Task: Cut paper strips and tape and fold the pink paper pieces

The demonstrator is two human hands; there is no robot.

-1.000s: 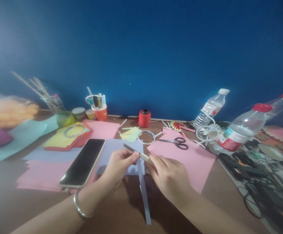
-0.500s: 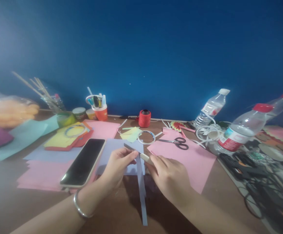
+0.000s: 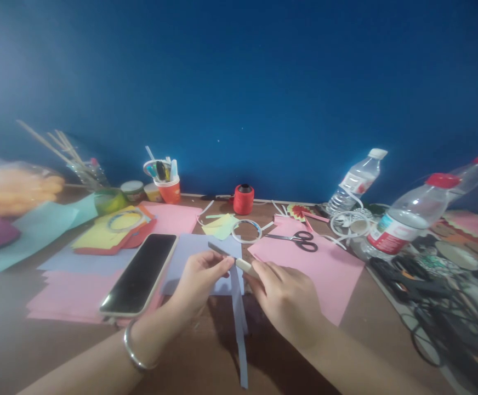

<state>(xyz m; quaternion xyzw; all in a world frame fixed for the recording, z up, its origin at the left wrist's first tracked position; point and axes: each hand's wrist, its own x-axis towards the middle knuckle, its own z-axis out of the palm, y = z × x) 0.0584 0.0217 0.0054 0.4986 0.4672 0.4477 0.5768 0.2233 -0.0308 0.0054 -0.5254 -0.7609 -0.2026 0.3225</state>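
Observation:
My left hand (image 3: 198,280) pinches the top of a long pale blue paper strip (image 3: 239,323) against a thin stick-like tool (image 3: 231,257). The strip hangs down toward the table's near edge. My right hand (image 3: 286,299) is closed on the pale handle end of the same tool, right beside the left hand's fingertips. A silver bangle (image 3: 134,351) circles my left wrist. A lilac paper sheet (image 3: 189,255) lies under both hands.
A black phone (image 3: 140,272) lies left on pink sheets (image 3: 70,296). Scissors (image 3: 299,240), a tape ring (image 3: 246,231) and a red thread spool (image 3: 244,198) sit behind. Water bottles (image 3: 407,219) lean at right; an orange pen cup (image 3: 168,186) stands at back left.
The strip's lower end has swung slightly left and now reaches a little lower. Both hands stay almost where they were.

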